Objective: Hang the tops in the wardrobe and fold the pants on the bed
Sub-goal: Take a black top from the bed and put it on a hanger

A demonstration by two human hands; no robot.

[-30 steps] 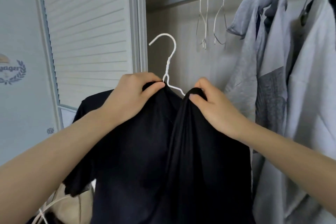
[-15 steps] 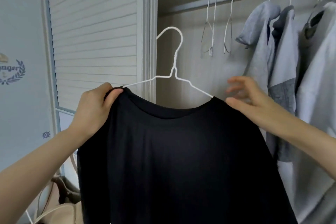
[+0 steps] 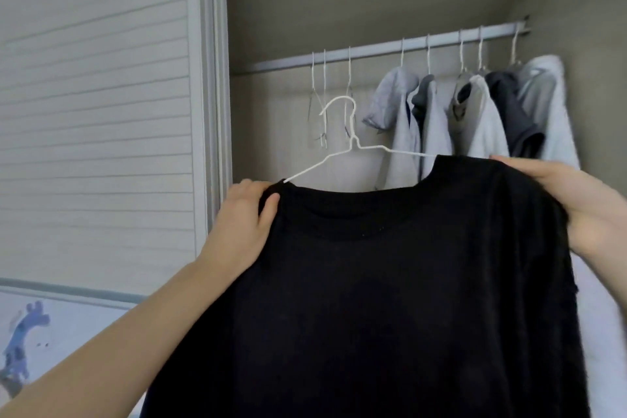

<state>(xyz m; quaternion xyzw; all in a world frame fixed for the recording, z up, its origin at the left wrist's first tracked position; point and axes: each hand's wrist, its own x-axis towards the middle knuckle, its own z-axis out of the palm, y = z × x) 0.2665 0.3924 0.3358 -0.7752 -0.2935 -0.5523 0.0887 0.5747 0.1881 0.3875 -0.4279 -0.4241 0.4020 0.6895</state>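
Black top on white hanger, left hand and right hand gripping its shoulders, below wardrobe rail, grey tops hanging behind

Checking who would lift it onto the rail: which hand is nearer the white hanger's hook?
Left. The left hand grips the black top at the shoulder just below-left of the hook; the right hand holds the far shoulder, well right.
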